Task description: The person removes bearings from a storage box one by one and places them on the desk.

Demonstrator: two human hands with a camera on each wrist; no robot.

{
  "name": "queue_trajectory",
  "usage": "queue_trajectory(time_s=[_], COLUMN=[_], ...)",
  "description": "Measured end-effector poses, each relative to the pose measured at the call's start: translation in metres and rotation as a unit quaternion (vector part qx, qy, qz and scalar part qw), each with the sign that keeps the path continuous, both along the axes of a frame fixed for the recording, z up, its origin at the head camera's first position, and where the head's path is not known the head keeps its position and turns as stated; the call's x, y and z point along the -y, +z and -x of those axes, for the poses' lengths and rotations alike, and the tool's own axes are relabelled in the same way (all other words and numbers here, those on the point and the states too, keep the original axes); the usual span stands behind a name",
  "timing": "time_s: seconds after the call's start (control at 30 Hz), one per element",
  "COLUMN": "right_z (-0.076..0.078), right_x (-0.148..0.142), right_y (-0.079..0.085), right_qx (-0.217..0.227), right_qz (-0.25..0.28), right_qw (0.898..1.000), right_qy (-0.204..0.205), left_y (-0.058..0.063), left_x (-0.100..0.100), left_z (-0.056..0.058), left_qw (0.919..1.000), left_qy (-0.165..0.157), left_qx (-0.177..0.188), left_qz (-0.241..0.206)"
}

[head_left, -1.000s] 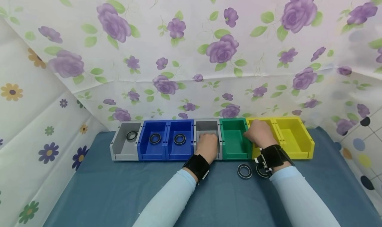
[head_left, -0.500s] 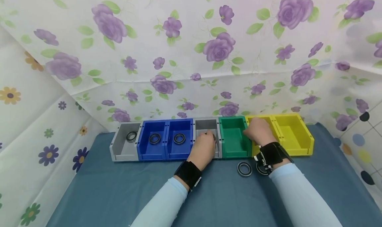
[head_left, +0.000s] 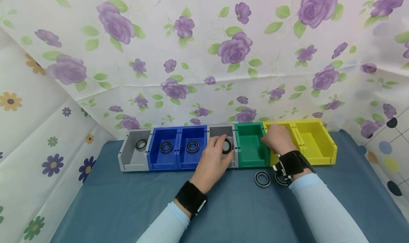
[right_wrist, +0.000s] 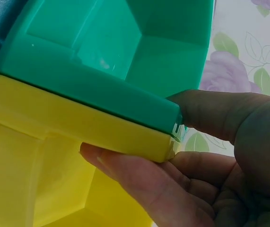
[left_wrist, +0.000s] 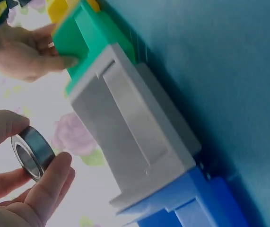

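Between thumb and fingers my left hand [head_left: 209, 165] pinches a ball bearing [left_wrist: 41, 144], tilted on edge. In the head view it is over the middle grey bin [head_left: 221, 127]; that bin looks bare inside in the left wrist view. My right hand [head_left: 277, 140] grips the adjoining walls of the green bin [head_left: 254, 163] and the left yellow bin [right_wrist: 73, 101]. Its thumb [right_wrist: 210, 111] is on the green side and its fingers [right_wrist: 139, 177] are on the yellow side. On the cloth near my right wrist lie two more bearings, one bearing [head_left: 268, 179] fully visible, the other partly covered by the wrist strap.
Single bearings lie in the left grey bin [head_left: 134, 167], the left blue bin [head_left: 163, 166] and the right blue bin [head_left: 191, 129]. A right yellow bin [head_left: 316, 161] ends the row. Floral sheeting [head_left: 204, 65] rises behind, and blue cloth [head_left: 236, 211] covers the table.
My left hand has drawn back from deep inside the middle grey bin, turned, and now shows a bearing in its grip. The right hand keeps its hold on the bin walls.
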State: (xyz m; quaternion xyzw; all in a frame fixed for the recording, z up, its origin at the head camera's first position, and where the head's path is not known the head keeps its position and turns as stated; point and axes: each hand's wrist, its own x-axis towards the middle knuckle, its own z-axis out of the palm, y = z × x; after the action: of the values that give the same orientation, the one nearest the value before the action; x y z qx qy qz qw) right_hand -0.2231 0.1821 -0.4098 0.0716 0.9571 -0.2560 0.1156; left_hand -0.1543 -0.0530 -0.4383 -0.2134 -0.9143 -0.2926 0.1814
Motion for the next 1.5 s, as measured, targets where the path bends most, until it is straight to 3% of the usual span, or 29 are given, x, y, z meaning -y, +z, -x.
queue_trajectory(time_s=[0.23,0.53,0.7,1.07,1.5], right_z=[0.000,0.000,0.000,0.000,0.002], right_x=[-0.003,-0.005,-0.003,-0.001,-0.002], right_y=[0.000,0.002,0.001,-0.002,-0.004], right_qx=[0.006,0.009,0.014,-0.005,-0.005], right_qz=[-0.008,-0.006,-0.006,0.000,0.000], right_qw=[1.000,1.000,1.000,1.000,1.000], right_qy=[0.001,-0.004,-0.008,-0.004,-0.004], left_y=[-0.004,-0.014,-0.024,-0.038,-0.040], left_x=[-0.007,-0.017,-0.022,-0.033,-0.038], left_z=[-0.020,-0.035,-0.039,-0.038,-0.036], left_qw=[0.9974,0.9931,0.9899,0.9822,0.9755], left_qy=[-0.070,-0.113,-0.116,-0.118,-0.100], left_qx=[-0.015,0.022,0.056,0.086,0.101], left_qz=[-0.007,0.025,0.060,0.118,0.168])
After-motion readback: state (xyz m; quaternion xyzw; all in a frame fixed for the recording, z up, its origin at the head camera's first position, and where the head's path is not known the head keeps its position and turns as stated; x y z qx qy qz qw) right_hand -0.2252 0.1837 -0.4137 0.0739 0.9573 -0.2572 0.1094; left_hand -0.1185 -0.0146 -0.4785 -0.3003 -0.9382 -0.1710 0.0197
